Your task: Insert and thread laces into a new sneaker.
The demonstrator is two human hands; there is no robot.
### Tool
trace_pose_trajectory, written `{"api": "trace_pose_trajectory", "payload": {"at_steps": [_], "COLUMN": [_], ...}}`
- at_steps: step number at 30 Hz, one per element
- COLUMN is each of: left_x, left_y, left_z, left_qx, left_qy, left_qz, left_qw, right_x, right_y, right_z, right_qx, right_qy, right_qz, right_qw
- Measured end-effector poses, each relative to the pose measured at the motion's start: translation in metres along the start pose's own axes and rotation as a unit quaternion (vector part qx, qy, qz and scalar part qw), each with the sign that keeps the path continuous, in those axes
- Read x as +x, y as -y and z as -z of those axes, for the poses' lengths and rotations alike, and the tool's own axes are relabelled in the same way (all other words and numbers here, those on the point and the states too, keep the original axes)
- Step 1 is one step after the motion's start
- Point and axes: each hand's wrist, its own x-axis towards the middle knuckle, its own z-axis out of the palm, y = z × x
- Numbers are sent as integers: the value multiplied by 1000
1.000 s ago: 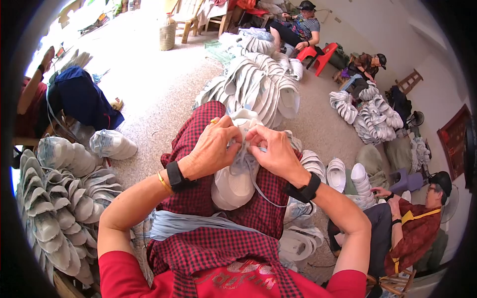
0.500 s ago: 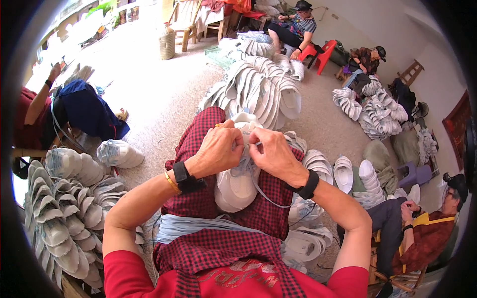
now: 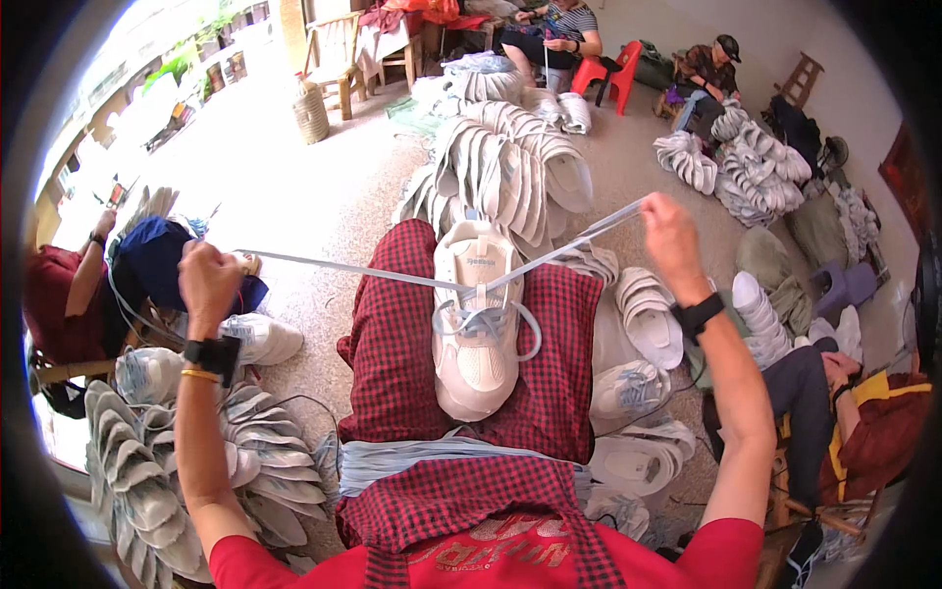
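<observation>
A white sneaker point(image 3: 477, 363) rests on my lap between my knees, its toe toward me. Its pale blue-grey shoelace point(image 3: 363, 271) is threaded through the eyelets, with a loose loop hanging at the right of the tongue. My left hand point(image 3: 208, 287), out to the left, is closed round one end of the lace. Up to the right, my right hand point(image 3: 671, 243) grips the other end. Both ends are stretched taut from the tongue. Across my waist lies a bundle of pale blue laces point(image 3: 412, 461) over a red-and-black checked apron point(image 3: 392, 353).
Stacked shoe uppers point(image 3: 491, 172) rise beyond my knees. More piles stand at my left point(image 3: 147, 481) and far right point(image 3: 756, 187). Shoes point(image 3: 628, 391) lie beside my right leg. Several co-workers sit around, one close at the right point(image 3: 863, 422). A red chair point(image 3: 616, 79) stands at the back.
My hands have moved from close together over the shoe's tongue to wide apart, pulling the lace ends outward and upward. More of the shoe now shows.
</observation>
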Motion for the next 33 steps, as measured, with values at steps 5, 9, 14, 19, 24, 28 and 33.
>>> {"api": "trace_pose_trajectory", "payload": {"at_steps": [5,9,14,19,24,28,33], "left_x": [36,20,-13,-52,-81,-92,-92], "left_y": [137,143,-21,-135,-198,-213,-214], "left_z": [41,12,-25,-27,-5,0,-6], "left_qx": [291,133,-95,-302,-336,-358,-347], "left_qy": [19,36,87,122,161,217,232], "left_qz": [90,44,1,-142,-231,-236,-237], "left_qw": [952,990,992,935,899,877,877], "right_x": [-14,-30,-27,-29,-24,-23,-9], "right_y": [-75,-51,78,155,163,170,160], "right_z": [21,-11,-13,-8,-16,-9,-12], "right_qx": [-66,21,216,336,289,297,357], "right_qy": [10,91,81,138,188,257,215], "right_qz": [-105,-85,31,162,203,196,192], "right_qw": [992,992,973,917,916,898,888]}}
